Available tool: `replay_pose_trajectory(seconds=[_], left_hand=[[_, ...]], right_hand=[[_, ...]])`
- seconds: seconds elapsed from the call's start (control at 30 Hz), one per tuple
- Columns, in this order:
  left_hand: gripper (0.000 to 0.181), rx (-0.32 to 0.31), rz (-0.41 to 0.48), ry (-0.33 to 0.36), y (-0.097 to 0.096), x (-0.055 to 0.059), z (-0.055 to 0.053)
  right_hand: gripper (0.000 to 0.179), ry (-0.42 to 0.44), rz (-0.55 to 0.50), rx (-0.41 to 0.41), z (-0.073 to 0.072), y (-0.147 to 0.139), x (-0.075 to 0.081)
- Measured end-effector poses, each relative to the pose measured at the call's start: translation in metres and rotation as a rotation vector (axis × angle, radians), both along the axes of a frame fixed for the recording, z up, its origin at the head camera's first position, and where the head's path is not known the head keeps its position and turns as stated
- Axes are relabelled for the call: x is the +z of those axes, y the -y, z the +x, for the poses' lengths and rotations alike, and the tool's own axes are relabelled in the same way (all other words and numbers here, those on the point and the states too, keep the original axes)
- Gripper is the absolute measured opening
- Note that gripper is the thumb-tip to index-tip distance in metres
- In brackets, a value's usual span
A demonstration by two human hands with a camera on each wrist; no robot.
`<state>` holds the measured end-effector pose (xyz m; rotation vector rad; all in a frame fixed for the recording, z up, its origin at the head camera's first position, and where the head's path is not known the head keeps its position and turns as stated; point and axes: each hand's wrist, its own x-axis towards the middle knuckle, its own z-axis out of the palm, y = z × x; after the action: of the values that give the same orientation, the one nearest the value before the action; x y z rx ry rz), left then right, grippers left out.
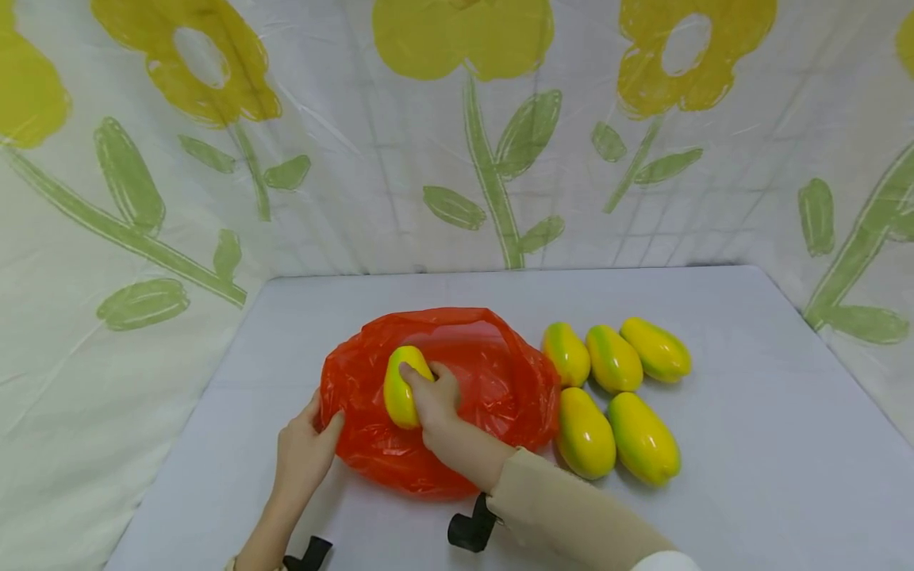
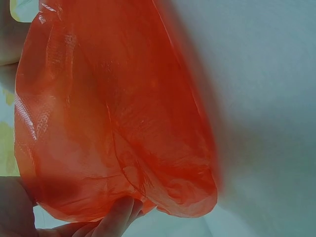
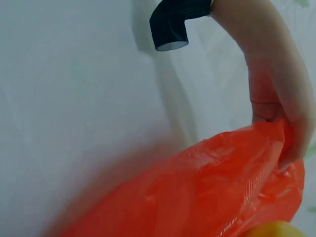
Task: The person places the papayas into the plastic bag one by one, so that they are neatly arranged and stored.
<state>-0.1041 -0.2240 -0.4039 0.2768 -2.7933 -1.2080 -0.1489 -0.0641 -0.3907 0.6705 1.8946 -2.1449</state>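
while the left hand (image 1: 307, 448) holds the red bag (image 1: 421, 472) at its left rim, the right hand (image 1: 441, 404) grips a yellow fruit (image 1: 400, 396) over the bag's left half, long axis pointing away from the person.

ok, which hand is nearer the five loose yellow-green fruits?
Right. The right hand holds another fruit over the red bag, left of the five fruits; the left hand grips the bag's left edge, farther from them.

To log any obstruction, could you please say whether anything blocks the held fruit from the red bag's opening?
Nothing visible does: the right hand holds the yellow fruit at the open mouth of the red bag.
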Motion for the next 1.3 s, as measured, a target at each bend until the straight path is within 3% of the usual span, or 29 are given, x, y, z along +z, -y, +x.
replay_pose_trajectory(seconds=[0.2,0.83,1.3], left_hand=[[0.055,-0.005,0.014,-0.002,-0.001,0.001,0.0],[0.056,-0.009,0.015,0.019,-0.002,0.0,0.0],[0.055,-0.011,0.01,-0.01,-0.004,-0.001,-0.001]], right_hand=[[0.058,0.03,-0.018,0.0,0.0,0.008,-0.001],[0.052,0.032,0.077,-0.054,-0.019,0.021,-0.018],[0.053,0.036,0.141,-0.029,-0.027,0.023,-0.021]])
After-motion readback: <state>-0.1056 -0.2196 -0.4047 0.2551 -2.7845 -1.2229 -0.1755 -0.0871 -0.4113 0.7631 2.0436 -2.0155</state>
